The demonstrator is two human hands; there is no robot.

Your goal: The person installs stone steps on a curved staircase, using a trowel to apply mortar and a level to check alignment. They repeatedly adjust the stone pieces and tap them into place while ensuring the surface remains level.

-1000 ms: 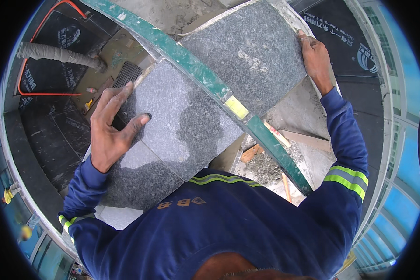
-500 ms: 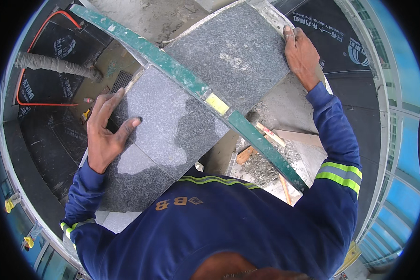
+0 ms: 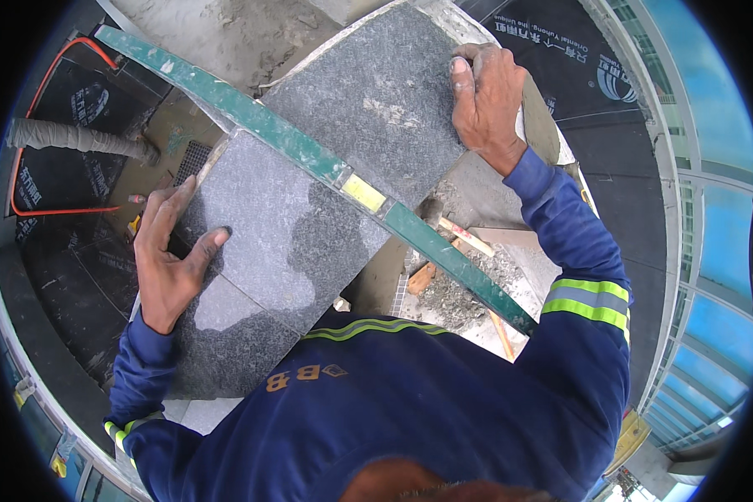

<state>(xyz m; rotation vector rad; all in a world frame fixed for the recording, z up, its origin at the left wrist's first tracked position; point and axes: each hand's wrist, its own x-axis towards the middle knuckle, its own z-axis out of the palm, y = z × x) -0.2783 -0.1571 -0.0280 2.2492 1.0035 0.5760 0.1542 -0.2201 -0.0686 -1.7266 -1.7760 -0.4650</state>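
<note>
A green spirit level (image 3: 284, 138) with a yellow window lies diagonally across two grey stone slabs. The nearer slab (image 3: 255, 209) is pale with dark wet-looking patches. The farther slab (image 3: 368, 92) is darker, with whitish smears. My left hand (image 3: 169, 268) rests at the nearer slab's left edge, fingers and thumb spread apart, thumb over its top face. At the farther slab's right side, my right hand (image 3: 492, 105) has its fingers bent over the edge. What its fingertips press on is partly hidden. Neither hand touches the level.
Rubble (image 3: 452, 289) and wood pieces lie below the level's near end. Black sheeting (image 3: 552, 50) covers surfaces on both sides. An orange bent tube (image 3: 27, 134) and another person's grey-clad leg (image 3: 84, 138) are at left. Wet mortar (image 3: 217, 33) spreads beyond the slabs.
My right hand has shifted left along the farther slab, and its fingers are more bent. The left hand keeps its place on the nearer slab. The whole view has moved slightly.
</note>
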